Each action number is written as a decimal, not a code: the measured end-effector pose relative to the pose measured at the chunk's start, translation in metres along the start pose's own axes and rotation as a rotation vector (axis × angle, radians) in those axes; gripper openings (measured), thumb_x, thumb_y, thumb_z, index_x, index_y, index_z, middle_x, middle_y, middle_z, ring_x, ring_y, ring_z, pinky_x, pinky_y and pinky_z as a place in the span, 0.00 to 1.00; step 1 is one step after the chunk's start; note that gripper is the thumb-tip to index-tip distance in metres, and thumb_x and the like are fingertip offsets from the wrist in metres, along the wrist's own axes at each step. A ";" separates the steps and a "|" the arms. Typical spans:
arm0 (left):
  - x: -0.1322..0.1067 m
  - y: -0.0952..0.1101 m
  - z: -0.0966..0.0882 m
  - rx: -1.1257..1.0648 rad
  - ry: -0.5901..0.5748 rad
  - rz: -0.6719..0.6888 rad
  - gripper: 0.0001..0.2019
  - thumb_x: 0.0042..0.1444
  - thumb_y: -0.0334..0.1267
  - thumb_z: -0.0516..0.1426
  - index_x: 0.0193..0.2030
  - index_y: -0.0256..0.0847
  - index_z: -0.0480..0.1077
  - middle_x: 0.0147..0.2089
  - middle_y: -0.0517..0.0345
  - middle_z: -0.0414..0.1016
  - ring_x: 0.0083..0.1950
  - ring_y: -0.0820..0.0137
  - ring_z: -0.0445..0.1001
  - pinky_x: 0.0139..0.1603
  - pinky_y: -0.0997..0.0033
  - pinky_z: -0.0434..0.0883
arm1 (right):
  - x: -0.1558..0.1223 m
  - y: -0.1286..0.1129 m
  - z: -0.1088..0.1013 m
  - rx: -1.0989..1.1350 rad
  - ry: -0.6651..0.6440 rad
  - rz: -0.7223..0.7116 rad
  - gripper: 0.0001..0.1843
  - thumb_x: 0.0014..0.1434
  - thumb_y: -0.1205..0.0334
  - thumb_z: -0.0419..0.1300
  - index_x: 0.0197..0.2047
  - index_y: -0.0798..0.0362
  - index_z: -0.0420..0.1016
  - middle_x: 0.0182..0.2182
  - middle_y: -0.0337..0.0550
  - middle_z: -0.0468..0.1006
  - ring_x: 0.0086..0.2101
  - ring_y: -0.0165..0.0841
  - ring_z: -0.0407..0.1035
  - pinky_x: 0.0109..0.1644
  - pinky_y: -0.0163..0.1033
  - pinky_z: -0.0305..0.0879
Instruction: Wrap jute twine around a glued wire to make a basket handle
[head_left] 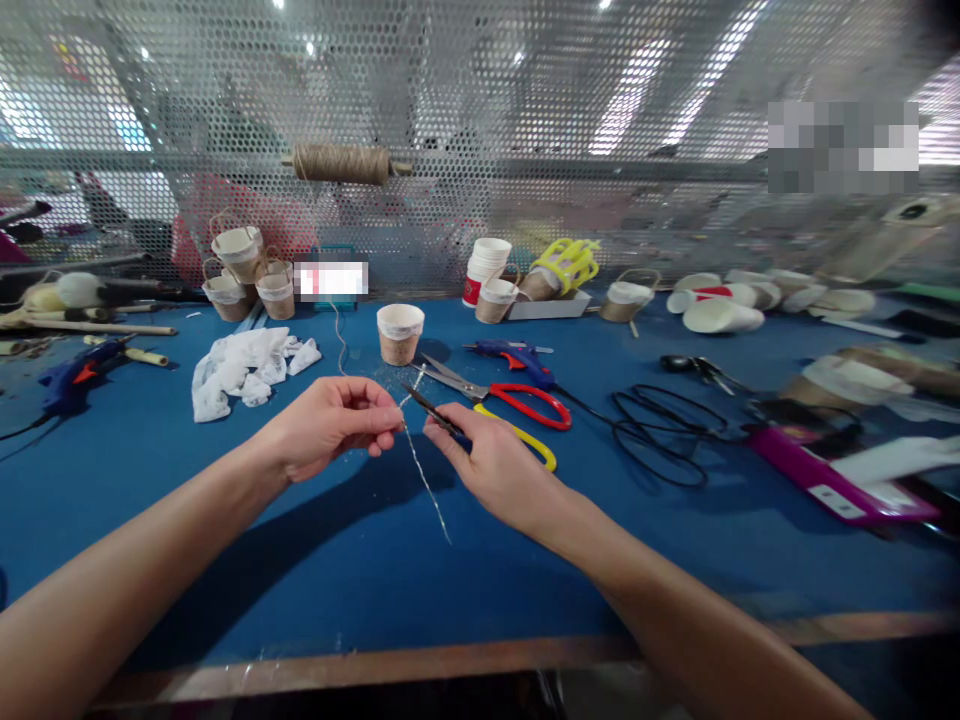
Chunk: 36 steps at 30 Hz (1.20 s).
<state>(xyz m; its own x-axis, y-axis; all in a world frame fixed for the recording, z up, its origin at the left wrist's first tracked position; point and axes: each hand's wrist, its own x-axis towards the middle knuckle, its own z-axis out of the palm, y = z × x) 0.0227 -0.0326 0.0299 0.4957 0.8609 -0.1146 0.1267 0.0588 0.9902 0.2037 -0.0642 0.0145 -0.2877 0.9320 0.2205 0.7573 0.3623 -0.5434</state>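
Observation:
My left hand (330, 425) pinches a thin length of twine (427, 485) above the blue table (225, 530); the loose end hangs down toward me. The strand runs up past my fingers toward a spool of twine (341, 163) on a rod at the mesh screen. My right hand (499, 465) is closed on yellow-handled scissors (450, 425), whose dark blades point left and meet the twine next to my left fingertips. A paper cup wrapped in twine (400, 333) stands just beyond my hands.
Red-handled scissors (499, 392) and a blue glue gun (514, 356) lie right of the cup, with black cable (660, 430) coiled further right. White cloth (244, 370) lies at left. Wrapped cups (244, 270) and stacked paper cups (484, 268) line the mesh screen. The table's wooden edge (375, 662) is near me.

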 end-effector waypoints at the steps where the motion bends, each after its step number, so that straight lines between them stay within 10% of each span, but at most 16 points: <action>1: 0.001 0.001 -0.002 -0.097 -0.052 -0.055 0.07 0.46 0.35 0.58 0.25 0.36 0.63 0.19 0.64 0.67 0.20 0.80 0.65 0.24 0.78 0.64 | 0.000 0.001 0.000 0.018 -0.014 -0.012 0.10 0.59 0.59 0.49 0.35 0.55 0.67 0.32 0.45 0.75 0.32 0.33 0.69 0.35 0.37 0.62; 8: 0.002 0.000 0.000 0.045 0.003 0.063 0.05 0.46 0.33 0.59 0.27 0.35 0.66 0.22 0.63 0.71 0.26 0.78 0.69 0.30 0.76 0.65 | 0.001 0.003 0.003 -0.018 -0.010 0.025 0.11 0.60 0.58 0.48 0.34 0.54 0.67 0.29 0.44 0.74 0.29 0.33 0.68 0.32 0.37 0.61; 17: 0.006 -0.008 -0.010 -0.310 -0.375 -0.108 0.14 0.41 0.42 0.63 0.24 0.36 0.64 0.23 0.61 0.73 0.20 0.77 0.69 0.25 0.75 0.66 | -0.004 -0.002 0.000 0.093 -0.018 -0.105 0.10 0.60 0.59 0.49 0.34 0.55 0.67 0.30 0.43 0.75 0.31 0.31 0.68 0.35 0.35 0.62; 19: 0.007 -0.008 -0.010 -0.138 -0.299 -0.035 0.13 0.43 0.43 0.61 0.26 0.36 0.65 0.24 0.60 0.72 0.23 0.76 0.69 0.28 0.72 0.67 | -0.003 -0.001 0.000 0.067 -0.008 -0.063 0.10 0.59 0.59 0.49 0.33 0.55 0.67 0.29 0.43 0.75 0.31 0.32 0.68 0.35 0.36 0.62; 25: -0.005 -0.003 0.008 0.889 0.426 0.613 0.16 0.45 0.49 0.58 0.30 0.36 0.66 0.31 0.52 0.71 0.36 0.66 0.68 0.38 0.64 0.67 | 0.002 0.002 0.003 -0.078 0.092 0.101 0.09 0.58 0.60 0.50 0.33 0.55 0.67 0.29 0.46 0.75 0.30 0.34 0.69 0.33 0.37 0.61; 36: -0.010 0.001 0.021 1.334 0.384 0.386 0.08 0.50 0.31 0.50 0.28 0.33 0.69 0.28 0.47 0.72 0.29 0.64 0.71 0.29 0.66 0.66 | -0.001 0.000 0.012 -0.256 0.072 0.122 0.09 0.58 0.60 0.51 0.37 0.56 0.67 0.33 0.50 0.74 0.34 0.39 0.69 0.37 0.40 0.62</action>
<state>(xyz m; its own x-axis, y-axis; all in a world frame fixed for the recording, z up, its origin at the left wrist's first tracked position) 0.0359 -0.0522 0.0302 0.4532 0.8066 0.3795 0.8412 -0.5279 0.1174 0.1967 -0.0653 0.0043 -0.1502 0.9621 0.2277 0.9096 0.2247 -0.3494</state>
